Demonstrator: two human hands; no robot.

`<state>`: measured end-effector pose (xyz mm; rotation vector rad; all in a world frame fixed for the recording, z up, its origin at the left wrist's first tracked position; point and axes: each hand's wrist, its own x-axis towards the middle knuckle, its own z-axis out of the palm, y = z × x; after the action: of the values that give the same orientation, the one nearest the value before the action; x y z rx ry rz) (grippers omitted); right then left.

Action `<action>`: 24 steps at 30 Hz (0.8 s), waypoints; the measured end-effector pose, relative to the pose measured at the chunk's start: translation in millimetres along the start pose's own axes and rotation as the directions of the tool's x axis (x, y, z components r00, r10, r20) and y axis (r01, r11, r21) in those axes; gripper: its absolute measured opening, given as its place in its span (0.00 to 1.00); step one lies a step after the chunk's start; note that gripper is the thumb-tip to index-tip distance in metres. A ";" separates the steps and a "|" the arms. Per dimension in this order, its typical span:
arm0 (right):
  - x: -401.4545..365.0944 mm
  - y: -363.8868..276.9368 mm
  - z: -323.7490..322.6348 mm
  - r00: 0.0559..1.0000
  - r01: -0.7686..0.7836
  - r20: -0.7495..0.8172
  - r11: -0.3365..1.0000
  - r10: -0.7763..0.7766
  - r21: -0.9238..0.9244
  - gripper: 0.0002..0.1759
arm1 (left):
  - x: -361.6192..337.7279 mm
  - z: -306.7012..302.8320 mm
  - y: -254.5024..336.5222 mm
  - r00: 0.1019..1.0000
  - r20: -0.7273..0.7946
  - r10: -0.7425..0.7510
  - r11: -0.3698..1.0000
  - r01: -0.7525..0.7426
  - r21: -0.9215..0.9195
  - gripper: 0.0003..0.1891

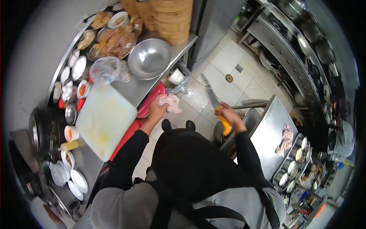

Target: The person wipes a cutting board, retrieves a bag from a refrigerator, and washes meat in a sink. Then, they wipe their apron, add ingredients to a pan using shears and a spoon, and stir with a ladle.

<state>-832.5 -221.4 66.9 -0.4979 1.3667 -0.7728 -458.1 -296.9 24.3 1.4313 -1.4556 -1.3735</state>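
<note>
My left hand (pixel 155 110) is closed around a crumpled pinkish-white cloth (pixel 171 103), held out over the floor beside the left counter. In my right hand (pixel 231 116) is a knife with a yellow-orange handle (pixel 225 126). Its long blade (pixel 210 91) points away from me, apart from the cloth. To the left of my left hand lies a large white cutting board (pixel 106 118), stained yellowish in places. Close to that hand are red plastic tubs (pixel 154 100), partly hidden by my forearm.
A steel bowl (pixel 150 59), bagged food (pixel 116 42) and bamboo steamers (pixel 172 21) stand on the left counter. At right, a steel worktop (pixel 272 122) bears another crumpled pinkish cloth (pixel 285 140) and several containers. A co-worker (pixel 343 139) stands beyond it.
</note>
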 end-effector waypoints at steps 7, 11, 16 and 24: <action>132.3 -32.7 87.9 0.960 -0.126 0.219 0.966 0.177 -0.227 0.30 | 100.7 95.0 6.0 0.815 0.215 0.539 0.821 -0.565 0.082 0.30; 85.1 -71.5 55.4 0.941 -0.144 0.270 0.963 0.204 -0.226 0.32 | 173.3 96.0 -67.2 0.861 -0.104 0.498 0.863 -0.481 0.153 0.25; 56.7 -53.0 -7.2 0.944 -0.219 0.213 0.962 0.252 -0.165 0.29 | 210.0 97.8 -127.1 0.897 -0.442 -0.007 0.999 -0.007 -0.031 0.18; 108.5 -11.0 19.4 0.963 -0.202 0.168 0.976 0.212 -0.076 0.21 | 110.5 148.7 -14.4 0.811 0.235 0.535 0.828 -0.559 0.043 0.25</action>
<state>-813.3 -311.1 4.8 -0.4489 1.2568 -0.5070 -615.0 -368.4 -45.2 0.8241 -1.9220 -1.1025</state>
